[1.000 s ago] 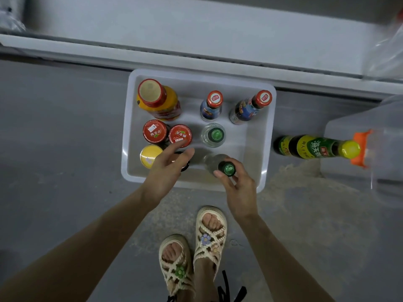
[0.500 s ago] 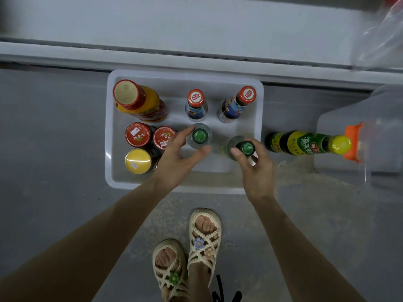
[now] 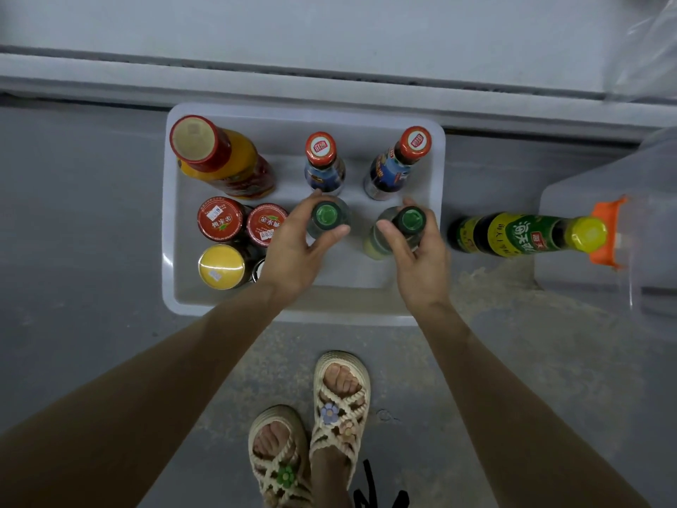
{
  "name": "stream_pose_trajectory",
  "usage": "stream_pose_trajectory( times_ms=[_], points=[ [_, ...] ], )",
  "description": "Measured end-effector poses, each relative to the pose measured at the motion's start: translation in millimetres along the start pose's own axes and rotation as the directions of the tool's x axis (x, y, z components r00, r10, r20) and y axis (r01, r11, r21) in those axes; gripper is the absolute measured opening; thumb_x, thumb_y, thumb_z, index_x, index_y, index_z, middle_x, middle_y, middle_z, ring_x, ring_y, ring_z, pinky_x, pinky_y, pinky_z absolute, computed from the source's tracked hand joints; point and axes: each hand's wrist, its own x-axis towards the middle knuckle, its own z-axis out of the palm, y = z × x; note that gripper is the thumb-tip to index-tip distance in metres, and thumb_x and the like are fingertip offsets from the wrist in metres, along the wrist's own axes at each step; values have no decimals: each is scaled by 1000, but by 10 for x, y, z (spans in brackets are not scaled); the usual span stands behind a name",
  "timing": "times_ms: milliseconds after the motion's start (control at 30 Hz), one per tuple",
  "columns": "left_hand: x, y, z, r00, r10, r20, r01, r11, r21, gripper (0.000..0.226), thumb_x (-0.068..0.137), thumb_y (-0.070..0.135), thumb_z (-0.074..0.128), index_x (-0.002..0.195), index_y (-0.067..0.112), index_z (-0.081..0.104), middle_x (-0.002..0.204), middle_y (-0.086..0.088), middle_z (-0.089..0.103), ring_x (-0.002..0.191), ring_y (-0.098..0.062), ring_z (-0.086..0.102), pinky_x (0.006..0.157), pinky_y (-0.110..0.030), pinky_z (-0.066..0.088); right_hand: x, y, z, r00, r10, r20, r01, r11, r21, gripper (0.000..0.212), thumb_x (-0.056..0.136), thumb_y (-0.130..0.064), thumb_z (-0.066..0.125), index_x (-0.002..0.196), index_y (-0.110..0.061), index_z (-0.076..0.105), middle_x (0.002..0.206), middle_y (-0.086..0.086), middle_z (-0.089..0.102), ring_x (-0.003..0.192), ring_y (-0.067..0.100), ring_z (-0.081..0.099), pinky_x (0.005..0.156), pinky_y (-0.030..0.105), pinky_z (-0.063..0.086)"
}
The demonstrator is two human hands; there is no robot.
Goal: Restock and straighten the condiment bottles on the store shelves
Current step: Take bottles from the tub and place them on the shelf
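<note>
Head view: both green-cap bottles stood upright mid-row in the white tray [image 3: 169, 229], which sat on the floor below the shelf ledge [image 3: 329, 80].
Left green-cap bottle [image 3: 327, 215]: clear body, just in front of a red-cap dark bottle [image 3: 321, 150].
Right green-cap bottle [image 3: 411, 221]: clear, pale yellow tint low down, near the tray's right wall.
Left hand [image 3: 293, 258]: thumb and fingers curled round the neck and shoulder, below the cap.
Right hand [image 3: 421, 269]: thumb and fingers pinched the neck just under the cap.
Handling: likely rigid, smooth and liquid-filled, so fairly heavy for a neck pinch. Probably breakable if knocked against neighbours. Lower on the shoulder looked the safer hold.
Tray, back row: big orange bottle [image 3: 219, 159] with a red cap, plus a second red-cap dark bottle [image 3: 410, 148].
Tray, left side: two red-lid jars [image 3: 221, 220], touching, and a yellow-lid jar [image 3: 221, 266] in front.
Outside tray: yellow-cap bottle [image 3: 513, 234] lay on its side just right of the tray, cap toward a clear bin [image 3: 586, 170] with an orange latch.
</note>
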Motion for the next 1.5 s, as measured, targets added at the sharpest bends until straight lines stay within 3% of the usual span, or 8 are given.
stream_pose_trajectory(
  times_ms=[167,333,467,767,967,1133,1333,1500],
  points=[
    [-142,155,-103,998,64,-24,-62,995,72,36,89,24,64,123,18,52,102,16,57,101,-5,55,85,-7,41,-190,-171,-102,999,-33,-5,33,999,-23,50,88,-27,68,133,-13,52,119,-5,61,111,2,56,95,14,44],
    [-568,618,-267,994,106,-38,-102,991,91,25,90,29,62,111,22,51,94,21,55,88,3,55,73,-4,40,-469,-715,-361,996,-87,-33,86,995,-43,19,88,-28,68,103,-28,56,96,-20,59,91,-12,55,81,9,42],
    [-937,1253,-465,981,185,-59,-177,978,109,17,92,27,61,101,20,50,85,20,54,78,21,51,66,-2,35,-725,-1372,-671,990,-130,-53,127,990,-52,15,88,-29,67,97,-21,58,87,-21,60,81,-16,56,73,6,41],
    [-1708,3258,-1155,927,365,-79,-357,928,105,30,92,39,57,106,12,55,99,1,66,89,-13,59,71,-12,43,-1385,-3509,-1417,960,-268,-78,268,963,-8,25,89,-37,65,83,-15,55,70,-8,53,60,2,45,59,17,40],
    [-2519,4935,-1667,810,565,-158,-560,825,83,16,93,33,58,95,18,52,82,9,58,75,-6,52,67,-12,38,-2061,-5206,-2104,877,-453,-159,452,891,-49,25,90,-41,63,82,-18,57,74,-4,58,69,8,52,66,27,43],
    [-3182,6154,-1980,692,690,-215,-689,719,88,14,93,33,57,89,21,52,76,10,58,68,4,52,62,-14,37,-2636,-6422,-2723,791,-570,-222,571,818,-66,24,90,-40,62,81,-18,59,76,-2,62,70,7,55,64,18,42],
    [-3924,7232,-2254,561,783,-269,-789,604,113,23,94,32,57,96,10,55,86,0,63,81,-16,56,67,-27,38,-3340,-7459,-3216,682,-671,-290,682,727,-80,20,93,-41,59,87,-21,60,83,-4,66,78,9,60,66,20,44],
    [-4313,7889,-2324,457,847,-272,-858,500,114,51,87,52,50,102,4,56,86,3,67,84,-8,61,74,-22,44,-3582,-7919,-3591,629,-704,-331,712,692,-118,64,85,-60,56,104,1,61,99,10,68,95,21,63,83,34,47]
  ],
)
